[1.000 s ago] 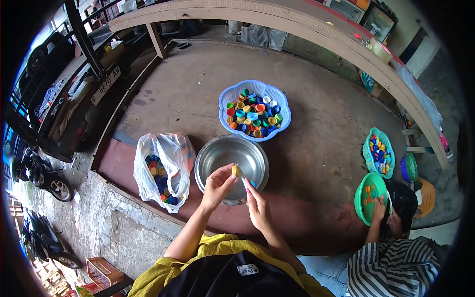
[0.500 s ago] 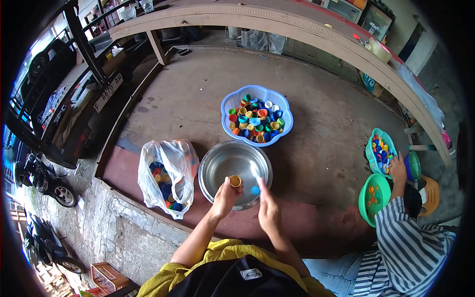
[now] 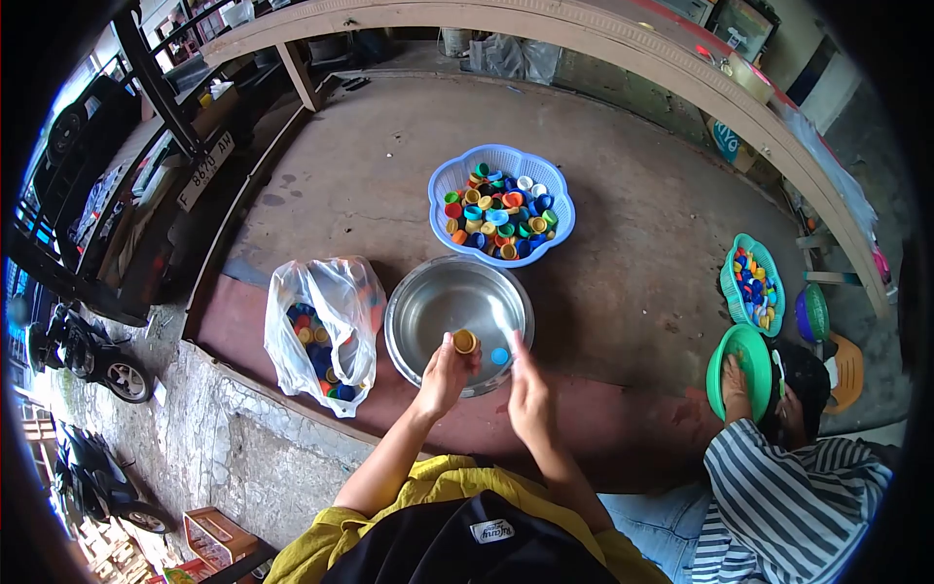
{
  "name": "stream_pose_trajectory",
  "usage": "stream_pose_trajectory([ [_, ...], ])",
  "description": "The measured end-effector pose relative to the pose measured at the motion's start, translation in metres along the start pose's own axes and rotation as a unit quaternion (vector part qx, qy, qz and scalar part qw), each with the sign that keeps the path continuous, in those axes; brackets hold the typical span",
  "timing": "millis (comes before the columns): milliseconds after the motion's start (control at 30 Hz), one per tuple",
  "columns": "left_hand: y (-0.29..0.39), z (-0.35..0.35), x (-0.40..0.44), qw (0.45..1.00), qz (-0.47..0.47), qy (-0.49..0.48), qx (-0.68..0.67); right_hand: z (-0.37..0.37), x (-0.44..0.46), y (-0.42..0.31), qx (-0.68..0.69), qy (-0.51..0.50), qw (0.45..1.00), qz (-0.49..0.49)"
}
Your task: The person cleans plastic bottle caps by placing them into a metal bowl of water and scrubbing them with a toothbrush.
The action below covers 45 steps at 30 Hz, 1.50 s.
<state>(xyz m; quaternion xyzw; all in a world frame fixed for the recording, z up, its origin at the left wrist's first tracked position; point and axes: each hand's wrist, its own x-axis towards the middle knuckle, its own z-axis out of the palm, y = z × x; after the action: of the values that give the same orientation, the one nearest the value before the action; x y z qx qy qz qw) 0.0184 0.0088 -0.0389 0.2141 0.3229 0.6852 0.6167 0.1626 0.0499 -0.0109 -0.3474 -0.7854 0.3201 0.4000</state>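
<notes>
My left hand [image 3: 444, 382] holds a yellow-brown bottle cap [image 3: 465, 342] upright over the near part of a steel bowl [image 3: 409, 295]. My right hand [image 3: 530, 394] is beside the bowl's near right rim, its fingers seen edge-on and stretched forward. No held object shows in it, though its palm side is hidden. Close to its fingertips, a light-blue disc [image 3: 499, 356] appears inside the bowl. Beyond the bowl is a blue plastic basket [image 3: 445, 185] full of mixed coloured caps. On the left, a white plastic bag [image 3: 292, 341] contains more caps.
At right, a co-worker's hand [image 3: 736, 389] is in a green bowl [image 3: 718, 365], and their other hand [image 3: 790, 417] holds a thin whitish tool. A teal basket [image 3: 730, 282] of caps sits behind. A wooden rail [image 3: 545, 21] spans the worn tabletop's [image 3: 331, 185] far side.
The view has shifted slightly; my hands and the cap keep nearly the same places over the bowl. The co-worker's hand has gone from the teal basket into the green bowl, which now tilts.
</notes>
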Motion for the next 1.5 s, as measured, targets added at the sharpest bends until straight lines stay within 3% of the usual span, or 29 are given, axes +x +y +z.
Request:
stream_pose_trajectory([
  [67,0.005,0.009,-0.002,0.998,-0.008,0.057,0.023,0.006,-0.023,-0.001,-0.053,-0.123,0.989,-0.058],
  [133,0.005,0.007,0.000,0.998,0.006,0.047,0.031,0.002,-0.011,-0.001,0.008,-0.079,0.997,-0.023],
  [167,-0.003,-0.011,0.002,0.999,0.007,-0.036,-0.013,0.004,-0.003,0.006,0.023,-0.018,0.999,-0.017],
  [200,-0.004,-0.007,0.001,0.999,0.000,-0.024,-0.026,0.005,0.004,0.009,0.040,0.044,0.998,-0.011],
  [267,0.001,0.003,-0.001,0.999,-0.013,-0.001,-0.046,-0.003,-0.002,-0.006,0.090,-0.039,0.994,0.042],
  [300,0.002,0.013,0.000,0.997,-0.028,0.071,-0.009,-0.002,-0.011,-0.007,0.012,-0.099,0.995,0.012],
  [333,0.005,0.014,0.001,0.998,-0.026,0.055,-0.001,0.000,-0.014,-0.008,-0.067,-0.157,0.985,-0.018],
  [367,0.008,0.013,0.001,0.999,-0.026,0.039,0.006,0.003,-0.008,-0.005,0.026,-0.056,0.998,-0.028],
  [400,0.008,0.013,0.000,0.999,-0.026,0.025,0.009,-0.010,0.002,-0.010,-0.014,-0.116,0.992,0.054],
  [467,0.004,0.003,0.000,1.000,-0.019,-0.017,-0.007,-0.005,0.012,-0.003,0.044,0.050,0.997,0.023],
  [533,0.008,0.008,0.003,1.000,-0.011,-0.005,0.005,-0.004,-0.003,0.001,0.022,-0.003,1.000,-0.017],
  [567,0.009,0.014,0.002,0.997,-0.023,0.062,0.031,-0.004,-0.014,0.002,-0.031,-0.065,0.997,-0.035],
  [600,0.007,0.011,0.004,0.998,-0.012,0.037,0.039,-0.003,-0.017,0.002,-0.084,-0.124,0.987,-0.054],
  [667,0.000,0.001,0.004,0.999,0.004,-0.010,0.053,-0.006,-0.004,0.009,0.023,-0.021,0.999,0.032],
  [733,0.003,0.005,0.004,1.000,-0.006,-0.008,0.018,-0.013,0.009,0.008,0.029,0.086,0.996,0.021],
  [867,0.001,0.009,0.006,0.999,-0.004,0.010,0.047,-0.008,-0.014,0.002,-0.111,-0.123,0.985,-0.055],
  [900,0.002,0.008,0.007,0.998,0.000,0.015,0.063,-0.015,-0.002,-0.007,-0.053,-0.115,0.992,0.026],
  [933,0.001,0.007,0.007,0.998,0.005,0.002,0.059,-0.013,0.003,0.005,-0.016,-0.043,0.998,0.041],
  [1000,-0.001,0.004,0.004,0.998,0.017,-0.027,0.055,-0.016,0.012,0.006,-0.025,0.023,0.999,0.024],
  [1033,-0.001,0.004,0.004,0.999,0.013,-0.007,0.036,-0.013,0.009,-0.001,-0.028,0.042,0.998,-0.036],
  [1067,-0.001,0.005,0.002,0.999,0.002,0.025,0.036,-0.008,-0.002,-0.001,-0.037,-0.019,0.997,-0.067],
  [1133,0.011,0.017,0.002,0.995,-0.020,0.089,0.035,-0.006,-0.011,-0.005,-0.167,-0.187,0.968,-0.005],
  [1200,0.001,0.000,0.003,0.999,-0.037,0.005,-0.010,-0.005,0.005,0.000,-0.007,-0.017,0.999,0.026],
  [1267,0.002,-0.002,0.003,0.998,-0.045,-0.022,-0.049,-0.009,0.009,0.000,-0.020,0.020,1.000,-0.003],
  [1333,0.007,0.010,0.002,0.997,-0.043,0.040,-0.050,-0.015,-0.009,-0.014,-0.108,-0.123,0.985,-0.055],
  [1400,0.018,0.029,0.003,0.990,-0.030,0.133,-0.048,-0.014,-0.015,-0.012,-0.102,-0.135,0.985,-0.025],
  [1433,0.018,0.009,0.006,0.998,0.011,-0.027,-0.050,-0.018,-0.012,-0.007,-0.074,-0.079,0.994,0.021],
  [1467,0.020,0.007,0.004,0.998,0.016,-0.033,-0.055,-0.025,-0.005,0.002,-0.047,-0.022,0.997,0.061],
  [1500,0.027,0.013,0.004,0.997,0.018,-0.050,-0.063,-0.026,0.002,0.006,-0.088,0.060,0.994,-0.030],
])
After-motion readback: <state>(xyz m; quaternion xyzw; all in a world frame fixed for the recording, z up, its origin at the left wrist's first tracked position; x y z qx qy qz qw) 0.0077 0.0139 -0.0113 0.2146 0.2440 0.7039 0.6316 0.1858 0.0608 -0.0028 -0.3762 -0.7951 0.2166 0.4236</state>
